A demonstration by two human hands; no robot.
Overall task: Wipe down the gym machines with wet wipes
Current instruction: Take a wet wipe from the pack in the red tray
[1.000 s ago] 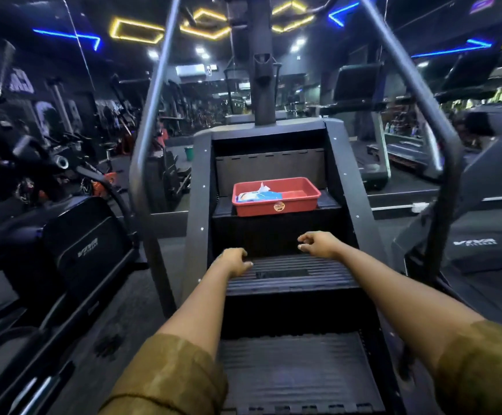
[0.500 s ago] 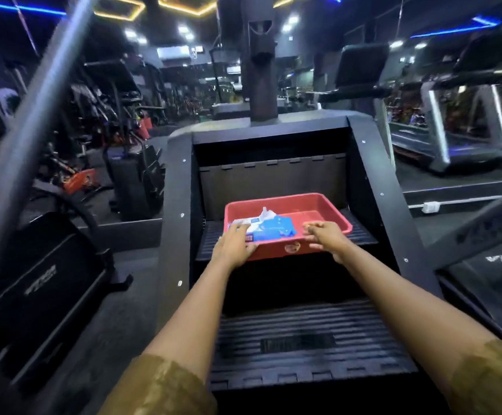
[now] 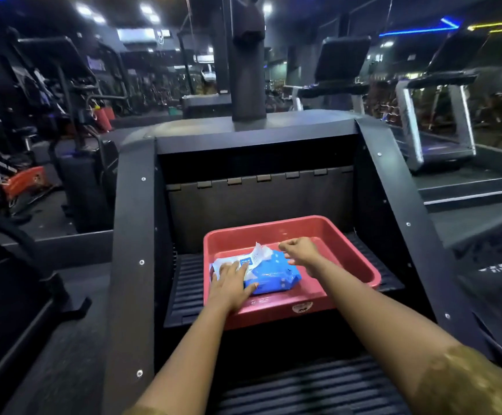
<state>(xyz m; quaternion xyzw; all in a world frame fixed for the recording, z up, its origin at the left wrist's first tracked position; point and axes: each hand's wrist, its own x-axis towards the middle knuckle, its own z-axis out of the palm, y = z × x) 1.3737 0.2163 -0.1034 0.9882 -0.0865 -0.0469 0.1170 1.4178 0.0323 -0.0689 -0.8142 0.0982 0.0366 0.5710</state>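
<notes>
1. Left hand (image 3: 230, 284): fingers (image 3: 239, 269) straight and released, lying flat on the left end of the wet wipes pack (image 3: 273, 275), grasping nothing.
2. Right hand (image 3: 302, 253): fingers curled, hovering over the right end of the pack, just beside the white wipe (image 3: 260, 253). Whether they grasp anything cannot be told.
3. Wet wipes pack: blue, lying flat in the left part of the red tray (image 3: 273, 314); the white wipe stands up from its top opening.
4. Red tray: rectangular, sitting on the ribbed upper step (image 3: 188, 283), its front edge overhanging the step.
5. Stair climber (image 3: 132, 235): black, side panels flanking the steps; a lower step (image 3: 303, 387) lies under both forearms, and a central column (image 3: 248, 70) rises behind.
6. Sleeves (image 3: 468, 381): olive-gold, ending above the elbow.
7. Surroundings: a treadmill (image 3: 438, 136) at right, dark gym machines at left, ceiling lights overhead.
</notes>
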